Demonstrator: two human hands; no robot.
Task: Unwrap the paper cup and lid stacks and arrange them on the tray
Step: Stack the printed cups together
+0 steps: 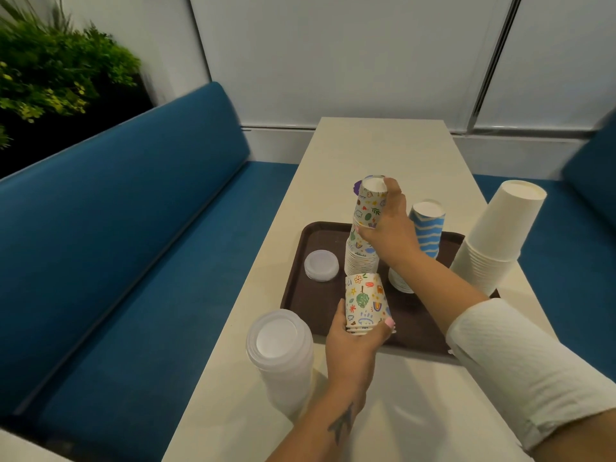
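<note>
Bench (383,155): long, narrow, cream top, ran away from camera toward white wall panels, blue padded seating on both sides. Brown tray (320,301) lay flat across its middle, reaching nearly to both long edges. Tall stack of clear lids (280,355) stood directly on bench, just off tray's near left corner. Tall stack of plain white cups (496,235), upside down, stood at tray's right edge; could not tell whether it stood on tray or bench. Far end of bench was bare.
</note>
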